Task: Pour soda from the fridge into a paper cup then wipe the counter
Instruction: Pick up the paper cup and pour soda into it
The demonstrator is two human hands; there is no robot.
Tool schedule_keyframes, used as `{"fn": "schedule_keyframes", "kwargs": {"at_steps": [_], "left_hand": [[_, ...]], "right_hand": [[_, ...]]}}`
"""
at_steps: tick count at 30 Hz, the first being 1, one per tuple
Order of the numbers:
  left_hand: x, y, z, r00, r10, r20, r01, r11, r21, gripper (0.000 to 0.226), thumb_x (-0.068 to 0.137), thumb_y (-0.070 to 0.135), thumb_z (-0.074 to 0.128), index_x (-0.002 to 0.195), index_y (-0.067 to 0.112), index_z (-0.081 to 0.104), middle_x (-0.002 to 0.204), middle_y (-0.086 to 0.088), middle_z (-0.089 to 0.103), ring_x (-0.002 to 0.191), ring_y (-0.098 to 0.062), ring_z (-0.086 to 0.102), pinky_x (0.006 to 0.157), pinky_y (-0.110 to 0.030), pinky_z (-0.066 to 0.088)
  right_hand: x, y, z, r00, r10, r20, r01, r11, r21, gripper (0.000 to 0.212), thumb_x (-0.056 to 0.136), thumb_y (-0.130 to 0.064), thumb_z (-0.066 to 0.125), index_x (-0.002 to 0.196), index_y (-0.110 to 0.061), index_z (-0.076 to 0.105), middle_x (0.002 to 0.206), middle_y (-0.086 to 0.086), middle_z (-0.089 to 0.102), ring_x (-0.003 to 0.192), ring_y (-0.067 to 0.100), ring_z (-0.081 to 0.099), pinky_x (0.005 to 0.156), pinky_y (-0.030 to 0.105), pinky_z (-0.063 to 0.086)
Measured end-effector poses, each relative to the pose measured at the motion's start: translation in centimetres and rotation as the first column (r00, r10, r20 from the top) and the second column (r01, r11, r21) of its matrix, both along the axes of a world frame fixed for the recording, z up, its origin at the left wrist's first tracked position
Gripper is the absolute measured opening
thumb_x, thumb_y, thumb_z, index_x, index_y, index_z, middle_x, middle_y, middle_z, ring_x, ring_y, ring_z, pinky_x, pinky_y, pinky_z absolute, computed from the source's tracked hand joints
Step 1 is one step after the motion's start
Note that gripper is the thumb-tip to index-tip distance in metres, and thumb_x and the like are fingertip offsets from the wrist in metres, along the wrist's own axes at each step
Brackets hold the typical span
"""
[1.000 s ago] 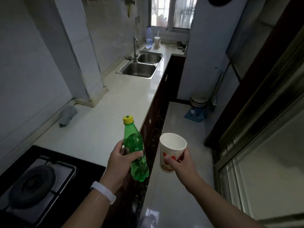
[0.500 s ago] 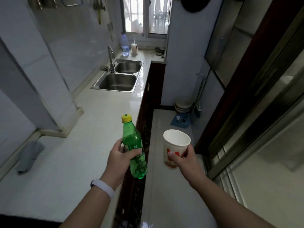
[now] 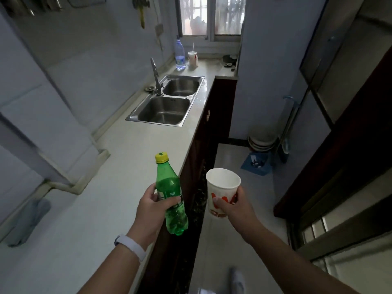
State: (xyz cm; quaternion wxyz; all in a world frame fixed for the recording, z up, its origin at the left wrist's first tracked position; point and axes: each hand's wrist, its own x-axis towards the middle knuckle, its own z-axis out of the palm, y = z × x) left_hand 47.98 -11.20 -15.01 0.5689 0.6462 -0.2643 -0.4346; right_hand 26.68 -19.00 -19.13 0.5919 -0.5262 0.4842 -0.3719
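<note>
My left hand (image 3: 151, 205) grips a green soda bottle (image 3: 169, 192) with a yellow cap, held nearly upright over the counter's front edge. The cap is on. My right hand (image 3: 231, 207) holds a white paper cup (image 3: 222, 188) with red print, upright and empty, out over the floor to the right of the bottle. A grey cloth (image 3: 29, 221) lies on the white counter (image 3: 95, 198) at the far left, against the wall.
A steel double sink (image 3: 167, 100) with a tap sits further along the counter. Beyond it stand a clear water bottle (image 3: 179, 54) and a cup with a straw (image 3: 192, 58). Dark cabinets run below the counter. A narrow tiled floor aisle (image 3: 229, 240) lies to the right.
The view has advanced along the counter: the stove has dropped out of sight and the sink is nearer. Both hands keep the bottle and cup in the same hold.
</note>
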Motion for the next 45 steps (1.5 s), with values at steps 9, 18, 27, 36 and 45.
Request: {"fn": "schedule_keyframes", "kwargs": {"at_steps": [9, 18, 27, 36, 45], "left_hand": [[-3.2, -8.6, 1.8, 0.979, 0.195, 0.062, -0.195, 0.981, -0.008, 0.046, 0.072, -0.002, 0.079, 0.108, 0.023, 0.065, 0.093, -0.003, 0.075, 0.081, -0.015, 0.072, 0.068, -0.029, 0.052], [0.3, -11.7, 1.9, 0.918, 0.378, 0.121, -0.380, 0.925, -0.008, 0.047, 0.071, 0.002, 0.081, 0.108, 0.025, 0.066, 0.096, -0.005, 0.075, 0.090, -0.025, 0.071, 0.080, -0.042, 0.056], [6.4, -14.3, -2.4, 0.860, 0.509, 0.023, -0.509, 0.861, -0.001, 0.042, 0.073, -0.001, 0.079, 0.103, 0.024, 0.065, 0.098, -0.009, 0.072, 0.091, -0.028, 0.068, 0.072, -0.036, 0.051], [14.9, -16.2, -3.0, 0.789, 0.614, -0.021, -0.615, 0.788, -0.031, 0.041, 0.071, -0.002, 0.080, 0.102, 0.022, 0.067, 0.094, -0.007, 0.074, 0.090, -0.029, 0.070, 0.081, -0.046, 0.057], [19.6, -11.3, -3.3, 0.661, 0.750, 0.014, -0.750, 0.661, -0.012, 0.046, 0.063, 0.007, 0.085, 0.102, 0.023, 0.068, 0.093, -0.005, 0.075, 0.089, -0.025, 0.071, 0.079, -0.042, 0.057]], "right_hand": [[-1.9, -13.2, 0.9, 0.981, 0.194, 0.014, -0.194, 0.980, 0.034, 0.058, 0.081, -0.016, 0.077, 0.128, -0.029, 0.044, 0.118, -0.008, 0.061, 0.101, 0.003, 0.060, 0.073, 0.018, 0.051], [2.5, -19.3, 0.7, 0.932, 0.357, 0.056, -0.360, 0.932, 0.047, 0.069, 0.077, -0.022, 0.082, 0.133, -0.029, 0.042, 0.122, -0.012, 0.058, 0.110, 0.007, 0.058, 0.090, 0.032, 0.052], [9.7, -23.0, -1.8, 0.884, 0.468, 0.009, -0.467, 0.882, 0.055, 0.068, 0.075, -0.018, 0.083, 0.129, -0.031, 0.045, 0.118, -0.012, 0.062, 0.105, 0.004, 0.061, 0.076, 0.020, 0.055], [21.0, -27.4, -1.1, 0.804, 0.584, -0.111, -0.586, 0.810, 0.009, 0.065, 0.066, -0.023, 0.089, 0.120, -0.028, 0.052, 0.114, -0.001, 0.067, 0.106, 0.018, 0.064, 0.087, 0.034, 0.056], [30.9, -25.4, -2.7, 0.649, 0.744, -0.159, -0.753, 0.658, 0.006, 0.071, 0.064, -0.029, 0.086, 0.124, -0.029, 0.049, 0.116, -0.001, 0.064, 0.104, 0.015, 0.064, 0.085, 0.035, 0.058]]}}
